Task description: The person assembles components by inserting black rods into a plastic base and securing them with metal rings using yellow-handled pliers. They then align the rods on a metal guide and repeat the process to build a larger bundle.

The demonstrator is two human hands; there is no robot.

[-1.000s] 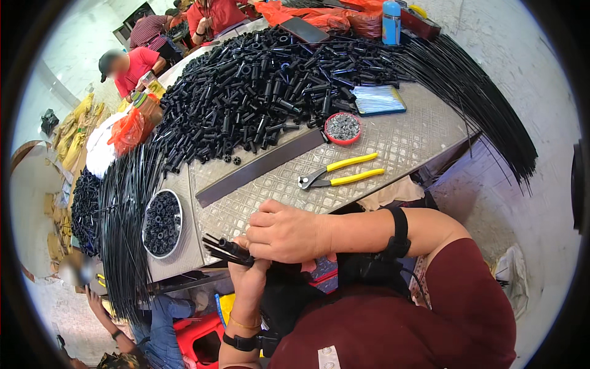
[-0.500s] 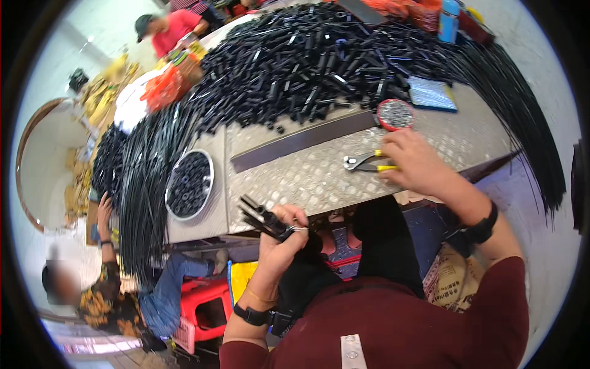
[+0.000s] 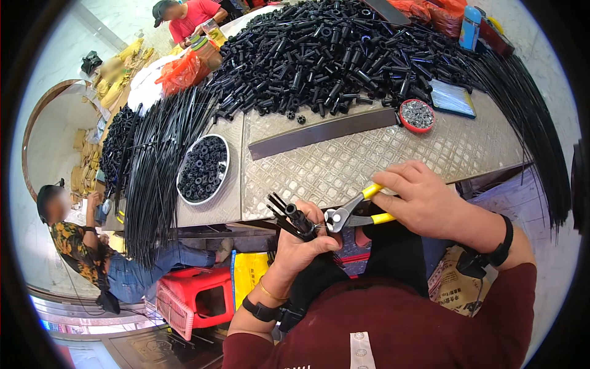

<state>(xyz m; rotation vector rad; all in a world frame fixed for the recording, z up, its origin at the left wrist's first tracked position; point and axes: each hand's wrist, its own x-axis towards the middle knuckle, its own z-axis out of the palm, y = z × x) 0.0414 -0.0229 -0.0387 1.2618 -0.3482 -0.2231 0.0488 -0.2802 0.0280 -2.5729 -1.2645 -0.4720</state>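
My left hand [image 3: 300,245] is closed around a small cluster of black plastic tubes and thin rods [image 3: 295,215], held over the table's near edge. A thin wire [image 3: 320,227] sticks out near my thumb. My right hand [image 3: 419,200] grips end-cutting pliers [image 3: 352,212] by their yellow handles, which are spread apart. The pliers' jaws are right beside the wire and the left fingertips. Whether the jaws touch the wire, I cannot tell.
A large heap of black plastic tubes [image 3: 307,67] covers the far table [image 3: 295,178]. In front lie a dark metal bar [image 3: 326,131], a red dish [image 3: 417,130] of small metal pieces and a white bowl [image 3: 226,169] of black rings. Long black rods [image 3: 161,166] hang leftward. Two people sit nearby.
The pliers have been lifted off the table in my right hand and brought left to my left hand. The left hand still holds the black tubes. The view has shifted slightly.
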